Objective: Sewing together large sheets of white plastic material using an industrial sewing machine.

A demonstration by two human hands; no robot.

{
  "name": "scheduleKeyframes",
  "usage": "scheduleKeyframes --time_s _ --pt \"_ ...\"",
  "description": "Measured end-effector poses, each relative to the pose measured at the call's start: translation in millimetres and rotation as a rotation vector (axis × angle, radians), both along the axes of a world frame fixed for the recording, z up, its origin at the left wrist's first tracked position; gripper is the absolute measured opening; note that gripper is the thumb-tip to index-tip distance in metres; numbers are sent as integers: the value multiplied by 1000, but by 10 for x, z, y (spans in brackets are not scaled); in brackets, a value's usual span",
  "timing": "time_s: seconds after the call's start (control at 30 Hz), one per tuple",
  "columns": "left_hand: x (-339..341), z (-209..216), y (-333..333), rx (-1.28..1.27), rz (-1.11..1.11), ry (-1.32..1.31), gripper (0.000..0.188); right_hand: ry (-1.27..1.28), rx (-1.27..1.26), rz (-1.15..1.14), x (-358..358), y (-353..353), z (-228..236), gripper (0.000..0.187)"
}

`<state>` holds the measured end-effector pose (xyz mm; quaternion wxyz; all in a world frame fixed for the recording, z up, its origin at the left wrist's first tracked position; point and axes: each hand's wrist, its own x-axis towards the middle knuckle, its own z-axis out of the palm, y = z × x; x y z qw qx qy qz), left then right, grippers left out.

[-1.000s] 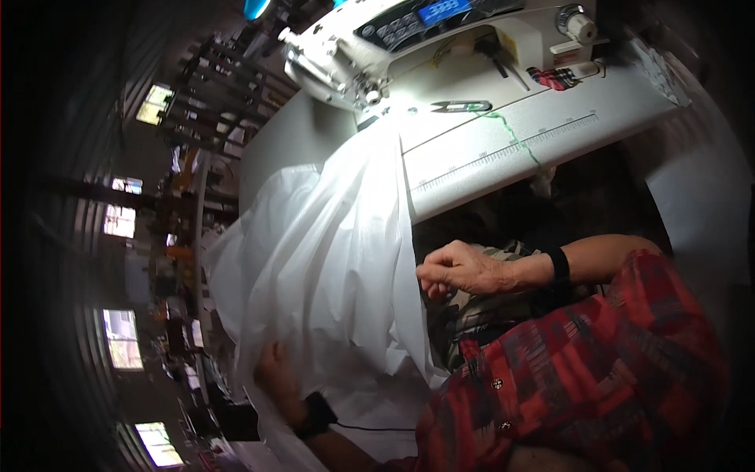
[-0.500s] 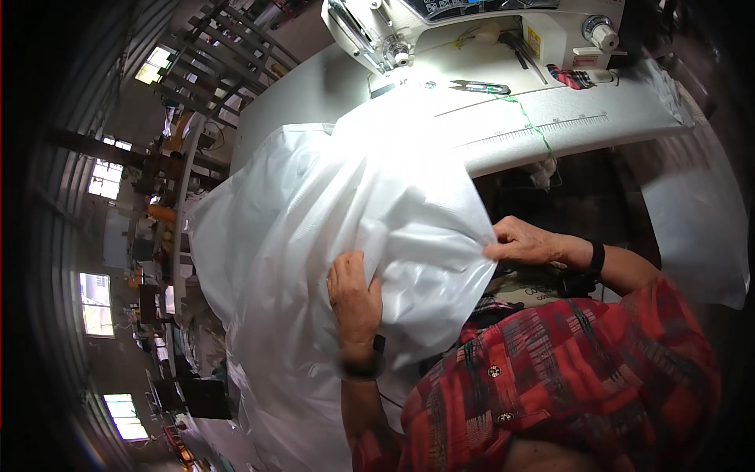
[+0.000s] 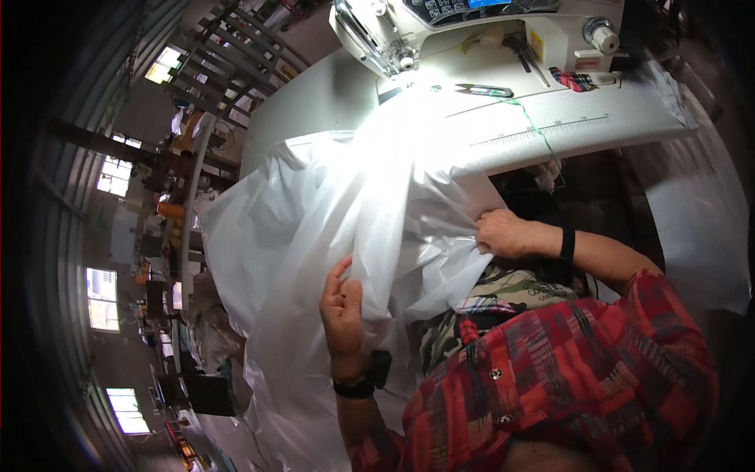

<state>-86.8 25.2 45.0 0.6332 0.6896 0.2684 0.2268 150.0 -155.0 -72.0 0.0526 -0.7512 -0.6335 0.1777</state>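
Observation:
A large white plastic sheet point(image 3: 275, 252) spreads in folds from the sewing machine point(image 3: 511, 39) down over my lap. Its far part lies under the machine's needle area, washed out by the bright lamp. My right hand point(image 3: 506, 233) is closed on the sheet's right edge, bunching it into creases. My left hand point(image 3: 343, 315) is beside a long raised fold, its index finger stretched out and the other fingers loosely curled. Nothing shows gripped in it. Small thread snips point(image 3: 484, 90) lie on the machine bed to the right of the needle.
A green thread point(image 3: 537, 135) trails over the ruler-marked front edge of the white table point(image 3: 582, 126). A checked cloth scrap point(image 3: 572, 79) lies by the machine's base. More pale sheeting point(image 3: 696, 228) hangs at the far right. A slatted rack point(image 3: 244, 59) stands behind on the left.
My right hand has drawn the sheet's edge leftward and slightly up, gathering it. My left hand has come off its flat rest and turned, with fingers curling. A tall fold now stands between the hands.

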Motion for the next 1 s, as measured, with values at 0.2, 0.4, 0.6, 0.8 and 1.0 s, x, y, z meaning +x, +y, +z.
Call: scheduleKeyframes --time_s 0.2,0.4,0.6,0.8,1.0 --pt "283 235 -191 898 -146 158 39 1033 562 -221 -94 286 465 26" --pt "627 358 -200 1025 -154 291 31 1111 544 92 -480 570 741 30" --pt "631 390 -23 978 -154 412 21 1206 383 241 -589 557 661 48" --pt "666 294 261 1092 -32 392 18 789 587 47 -349 610 715 44" --pt "842 481 539 673 55 137 18 1360 943 -789 506 950 969 38"
